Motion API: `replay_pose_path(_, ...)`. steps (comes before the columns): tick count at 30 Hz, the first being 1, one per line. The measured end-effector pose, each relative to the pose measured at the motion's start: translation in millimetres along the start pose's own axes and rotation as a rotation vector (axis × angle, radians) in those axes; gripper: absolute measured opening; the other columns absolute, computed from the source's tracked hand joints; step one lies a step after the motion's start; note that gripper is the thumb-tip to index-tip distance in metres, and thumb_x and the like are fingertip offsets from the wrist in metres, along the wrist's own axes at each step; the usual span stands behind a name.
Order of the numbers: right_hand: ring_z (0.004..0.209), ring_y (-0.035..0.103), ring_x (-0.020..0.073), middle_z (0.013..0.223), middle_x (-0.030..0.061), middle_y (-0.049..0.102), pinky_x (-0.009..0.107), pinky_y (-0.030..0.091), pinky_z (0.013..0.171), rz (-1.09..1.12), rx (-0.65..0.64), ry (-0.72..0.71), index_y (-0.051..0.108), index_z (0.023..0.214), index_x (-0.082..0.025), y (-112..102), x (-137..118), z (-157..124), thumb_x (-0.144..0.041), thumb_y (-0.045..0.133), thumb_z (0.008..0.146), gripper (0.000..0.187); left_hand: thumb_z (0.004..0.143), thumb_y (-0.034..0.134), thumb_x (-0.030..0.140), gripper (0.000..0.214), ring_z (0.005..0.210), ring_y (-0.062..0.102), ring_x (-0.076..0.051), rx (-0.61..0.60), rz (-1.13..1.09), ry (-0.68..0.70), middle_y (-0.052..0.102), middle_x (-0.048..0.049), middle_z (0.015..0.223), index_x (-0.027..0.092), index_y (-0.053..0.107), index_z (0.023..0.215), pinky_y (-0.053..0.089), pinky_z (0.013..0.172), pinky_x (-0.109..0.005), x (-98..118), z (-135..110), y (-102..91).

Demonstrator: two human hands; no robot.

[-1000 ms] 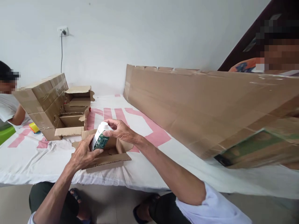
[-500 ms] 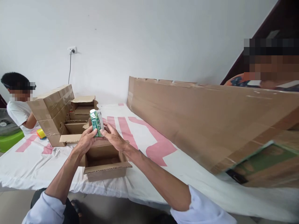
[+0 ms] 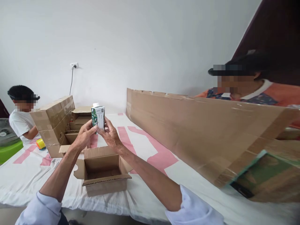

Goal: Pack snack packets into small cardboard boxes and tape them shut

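Both my hands hold a small drink carton (image 3: pixel 98 116) upright, with a white cap and green and white printed sides. My left hand (image 3: pixel 85 134) grips its left side, thumb across the front. On its other side, the fingers of my right hand (image 3: pixel 110 134) wrap round the edge, and the thumb presses the front low down. Below and slightly nearer to me, an open cardboard box (image 3: pixel 106 187) stands on the table with its flaps spread. Its visible inside is bare cardboard.
Taped cardboard boxes (image 3: pixel 50 120) are stacked at the left, beside further open boxes (image 3: pixel 70 137). A tape roll (image 3: pixel 40 144) lies near a person in white (image 3: pixel 21 125). A long cardboard panel (image 3: pixel 187 128) borders the right side, another person (image 3: pixel 276 93) behind it.
The carton has been turned in my hands, so its white printed side now shows beside the green one. My view has tilted up and turned a little right.
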State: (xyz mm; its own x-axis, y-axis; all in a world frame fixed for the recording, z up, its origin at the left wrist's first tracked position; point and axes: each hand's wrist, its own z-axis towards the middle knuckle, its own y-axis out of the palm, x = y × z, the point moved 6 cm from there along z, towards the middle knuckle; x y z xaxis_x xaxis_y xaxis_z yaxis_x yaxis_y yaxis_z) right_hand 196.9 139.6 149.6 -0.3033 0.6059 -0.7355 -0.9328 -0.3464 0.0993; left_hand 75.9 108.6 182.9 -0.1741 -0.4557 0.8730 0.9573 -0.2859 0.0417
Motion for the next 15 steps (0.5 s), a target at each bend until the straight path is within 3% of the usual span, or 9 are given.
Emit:
replay_pose_path(3, 0.127, 0.063, 0.0291, 0.153, 0.0082, 0.061, 0.044, 0.058, 0.103, -0.022, -0.021, 0.012, 0.053, 0.159, -0.032, 0, 4, -1, -0.058, 0.065, 0.098, 0.067, 0.08, 0.093, 0.051, 0.057, 0.119, 0.072, -0.035, 0.002, -0.061, -0.024, 0.079, -0.0143, 0.12, 0.014, 0.08, 0.121, 0.057, 0.105, -0.045, -2, 0, 0.0)
replay_pose_path(7, 0.114, 0.065, 0.0276, 0.142, 0.0103, 0.067, 0.043, 0.062, 0.095, -0.078, -0.026, 0.121, 0.053, 0.161, -0.029, -2, 27, -8, -0.06, 0.063, 0.097, 0.071, 0.08, 0.093, 0.048, 0.051, 0.117, 0.073, -0.036, -0.008, -0.122, -0.094, 0.08, -0.0156, 0.115, 0.013, 0.08, 0.115, 0.059, 0.102, -0.047, -22, -6, -6.7)
replay_pose_path(15, 0.104, 0.069, 0.0228, 0.135, 0.0082, 0.071, 0.037, 0.065, 0.083, 0.059, -0.1, 0.34, 0.062, 0.148, -0.028, 1, 79, -8, -0.052, 0.057, 0.101, 0.052, 0.07, 0.095, 0.024, 0.055, 0.111, 0.077, -0.035, 0.007, -0.153, -0.213, 0.081, -0.0153, 0.116, 0.014, 0.077, 0.122, 0.06, 0.103, -0.05, -64, -8, -40.3)
